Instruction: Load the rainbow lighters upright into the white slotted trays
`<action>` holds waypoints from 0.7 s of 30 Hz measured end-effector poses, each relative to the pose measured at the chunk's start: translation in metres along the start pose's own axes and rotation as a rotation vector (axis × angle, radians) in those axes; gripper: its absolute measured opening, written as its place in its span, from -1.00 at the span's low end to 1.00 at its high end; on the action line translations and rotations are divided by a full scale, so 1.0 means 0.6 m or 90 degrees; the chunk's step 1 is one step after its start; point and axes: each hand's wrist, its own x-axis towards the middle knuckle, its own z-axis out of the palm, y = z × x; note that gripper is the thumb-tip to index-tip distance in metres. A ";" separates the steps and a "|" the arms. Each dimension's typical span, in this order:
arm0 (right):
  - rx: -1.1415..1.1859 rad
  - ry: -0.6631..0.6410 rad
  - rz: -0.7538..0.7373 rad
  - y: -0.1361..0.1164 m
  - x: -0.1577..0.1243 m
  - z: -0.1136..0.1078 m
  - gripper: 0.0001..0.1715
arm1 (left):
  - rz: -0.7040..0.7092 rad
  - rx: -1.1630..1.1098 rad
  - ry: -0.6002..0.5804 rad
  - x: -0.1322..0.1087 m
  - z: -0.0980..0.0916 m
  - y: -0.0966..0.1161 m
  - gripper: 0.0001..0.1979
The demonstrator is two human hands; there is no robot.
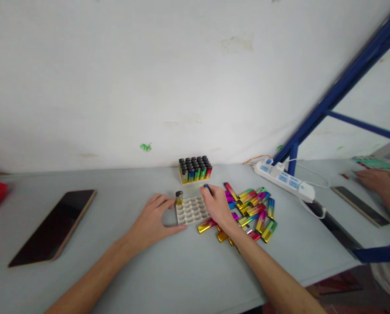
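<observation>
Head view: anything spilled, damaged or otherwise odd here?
The white wall stands out: a small green smear and a pale scuffed patch mark it. On the grey table, shiny multicoloured metallic pieces lie in a loose heap, less orderly than the upright rows of black-topped lighters. No spill shows.

Our bare left hand: thumb spread from fingers; our bare right hand: fingers curled, pinching; our bare forearms: converging forward.

Open: tabletop in front of tray | right: loose lighters (overlapping) | behind: standing lighters
</observation>
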 end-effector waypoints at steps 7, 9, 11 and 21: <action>-0.005 -0.044 -0.072 -0.019 -0.007 -0.005 -0.37 | -0.007 0.000 -0.013 0.003 -0.005 0.007 -0.41; -0.028 -0.041 -0.067 -0.020 -0.009 -0.002 -0.36 | -0.010 -0.002 -0.015 0.003 -0.006 0.009 -0.40; -0.048 -0.029 -0.056 -0.016 -0.010 0.000 -0.41 | -0.011 -0.002 -0.017 0.004 -0.006 0.010 -0.40; -0.069 -0.065 -0.091 -0.015 -0.013 -0.010 -0.55 | -0.002 0.001 -0.013 0.003 -0.007 0.006 -0.41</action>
